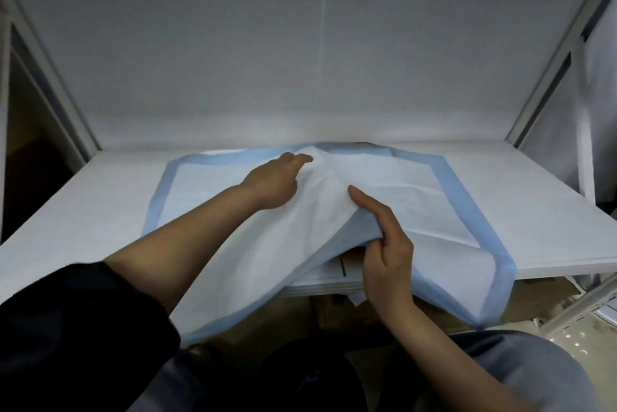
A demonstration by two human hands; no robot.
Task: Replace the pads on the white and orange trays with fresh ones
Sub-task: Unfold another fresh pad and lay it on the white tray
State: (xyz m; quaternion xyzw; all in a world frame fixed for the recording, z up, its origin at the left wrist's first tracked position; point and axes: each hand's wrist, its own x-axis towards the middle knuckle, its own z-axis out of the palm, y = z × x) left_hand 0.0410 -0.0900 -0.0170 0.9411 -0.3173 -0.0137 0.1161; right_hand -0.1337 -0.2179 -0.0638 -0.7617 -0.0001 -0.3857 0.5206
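While the left hand (pixel 272 183) presses flat near the shelf's (pixel 534 211) back edge, the right hand (pixel 387 244) pinches the blue-bordered pad's (pixel 417 198) raised fold at the front edge.

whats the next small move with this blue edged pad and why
Probably draw the right hand back and down to spread the pad flat. That hand pinches a raised fold near the shelf front edge, the left hand presses the bunched middle, and the near part droops over the edge, so the pad is not yet lying smooth.
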